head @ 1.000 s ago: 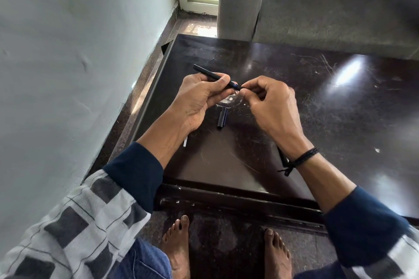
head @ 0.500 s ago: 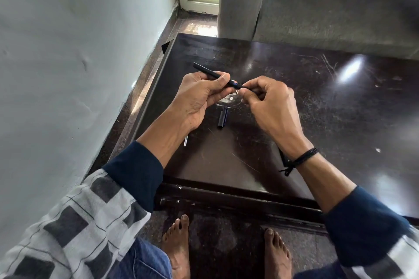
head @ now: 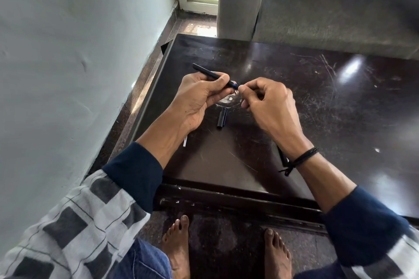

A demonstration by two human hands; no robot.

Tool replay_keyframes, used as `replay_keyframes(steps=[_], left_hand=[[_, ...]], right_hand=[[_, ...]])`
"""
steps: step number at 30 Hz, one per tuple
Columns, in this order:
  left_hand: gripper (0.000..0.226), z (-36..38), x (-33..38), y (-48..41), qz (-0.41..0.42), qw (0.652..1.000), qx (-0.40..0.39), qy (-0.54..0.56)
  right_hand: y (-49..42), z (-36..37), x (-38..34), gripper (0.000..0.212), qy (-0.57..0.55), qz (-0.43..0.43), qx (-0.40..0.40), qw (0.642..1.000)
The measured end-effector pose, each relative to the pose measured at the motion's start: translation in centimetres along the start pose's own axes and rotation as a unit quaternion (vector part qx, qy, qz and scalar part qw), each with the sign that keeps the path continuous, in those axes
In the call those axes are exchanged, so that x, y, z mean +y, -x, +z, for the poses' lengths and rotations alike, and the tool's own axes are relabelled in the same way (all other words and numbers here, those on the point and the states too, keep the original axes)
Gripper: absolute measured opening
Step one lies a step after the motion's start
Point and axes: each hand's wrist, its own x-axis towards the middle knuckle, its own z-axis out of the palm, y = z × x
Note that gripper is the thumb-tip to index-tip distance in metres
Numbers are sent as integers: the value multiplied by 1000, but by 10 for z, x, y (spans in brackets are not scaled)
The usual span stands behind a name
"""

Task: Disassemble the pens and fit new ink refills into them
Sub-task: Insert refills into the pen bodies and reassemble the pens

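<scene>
My left hand (head: 199, 95) grips a black pen barrel (head: 205, 71), which sticks out up and to the left past my thumb. My right hand (head: 267, 99) pinches the barrel's right end, where a small blue part (head: 235, 85) shows between the two hands. What my right fingers hold is too small to tell. Below the hands a black pen cap (head: 221, 118) lies on the dark table (head: 294, 133). A thin clear refill tube (head: 185, 141) pokes out from under my left wrist.
A white wall rises close on the left. A grey sofa (head: 328, 13) stands behind the table's far edge. A narrow strip of floor runs between wall and table. My bare feet (head: 179, 244) rest below the table's near edge.
Both hands keep their hold on the pen barrel and stay nearly still. My right fingers have shifted slightly at the barrel's tip.
</scene>
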Motion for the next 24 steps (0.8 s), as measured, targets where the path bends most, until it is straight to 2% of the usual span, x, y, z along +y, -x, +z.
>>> replay_keyframes(steps=[3,7,13,18,21,24], left_hand=[[17,-1,1,-1,2,1000,3,1],[23,0,0,0,0,1000,5,-1],[25,0,0,0,1,1000,4,-1],[14,-1,0,-2,2,1000,3,1],[10,-1,-1,-2,0,1000,-2,5],[9,-2,-1,-3,0,1000,-4,7]], right_hand=[[1,0,0,16,8,-10,10,1000],[0,1,0,10,8,-2,7,1000],[0,1,1,18,11,2,-6,1000],[1,1,0,16,12,-1,15,1000],[1,2,0,10,11,9,7,1000],[0,1,0,14,10,10,0,1000]])
